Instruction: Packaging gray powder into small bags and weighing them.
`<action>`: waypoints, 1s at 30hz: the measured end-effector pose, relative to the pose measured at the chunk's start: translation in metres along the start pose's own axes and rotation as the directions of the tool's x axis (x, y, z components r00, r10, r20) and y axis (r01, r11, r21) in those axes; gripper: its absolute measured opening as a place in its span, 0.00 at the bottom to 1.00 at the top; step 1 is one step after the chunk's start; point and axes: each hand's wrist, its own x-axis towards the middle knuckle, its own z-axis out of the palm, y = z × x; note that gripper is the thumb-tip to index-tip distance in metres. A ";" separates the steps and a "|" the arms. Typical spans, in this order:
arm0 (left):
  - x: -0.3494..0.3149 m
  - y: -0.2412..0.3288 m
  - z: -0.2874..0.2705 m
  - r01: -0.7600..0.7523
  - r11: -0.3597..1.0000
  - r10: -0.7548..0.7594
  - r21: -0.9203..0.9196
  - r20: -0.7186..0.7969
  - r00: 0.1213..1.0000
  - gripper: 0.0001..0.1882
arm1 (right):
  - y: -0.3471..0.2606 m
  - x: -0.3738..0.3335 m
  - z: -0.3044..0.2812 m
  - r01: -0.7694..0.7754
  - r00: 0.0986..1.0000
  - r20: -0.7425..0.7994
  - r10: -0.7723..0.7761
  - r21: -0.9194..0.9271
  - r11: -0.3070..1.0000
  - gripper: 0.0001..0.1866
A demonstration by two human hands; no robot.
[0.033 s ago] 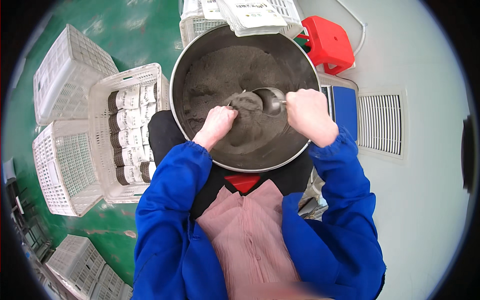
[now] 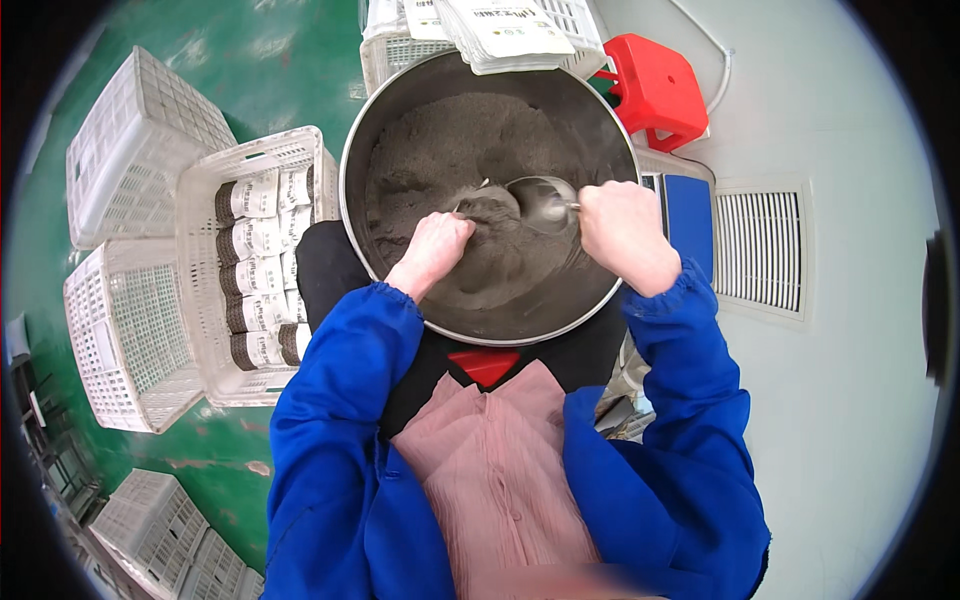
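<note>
Head view: a white crate [image 2: 196, 250] of packets [image 2: 255, 240] stood beside a metal basin [image 2: 607, 150] of grey powder [image 2: 470, 130], over which the left hand [image 2: 437, 248] had its fingers curled (what they gripped, if anything, could not be told). Further right, a metal scoop [image 2: 542, 203] lay within the basin's rim, its handle clamped in the fingers of the right hand [image 2: 625, 230].

Two hands [image 2: 436, 248] [image 2: 625, 236], one basin [image 2: 520, 323], one scoop [image 2: 543, 200], one vent [image 2: 759, 248].
</note>
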 end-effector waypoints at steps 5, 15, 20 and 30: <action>0.000 -0.007 -0.003 0.005 1.000 -0.005 0.027 -0.020 1.000 0.05 | 0.015 0.011 0.085 -0.137 0.963 0.212 0.169 -0.159 0.978 0.06; -0.014 0.006 -0.022 -0.050 0.995 0.045 -0.090 -0.054 0.998 0.03 | 0.023 0.002 0.276 -0.352 0.851 0.521 0.070 0.466 0.811 0.22; -0.017 0.011 -0.008 -0.070 0.994 0.071 -0.085 0.008 0.997 0.03 | 0.014 0.044 0.204 -0.340 0.898 0.177 0.404 0.861 0.378 0.28; -0.029 0.019 -0.017 -0.204 0.976 0.202 -0.080 -0.028 0.979 0.02 | 0.001 0.016 0.114 0.256 0.948 -0.310 -0.071 0.610 0.750 0.16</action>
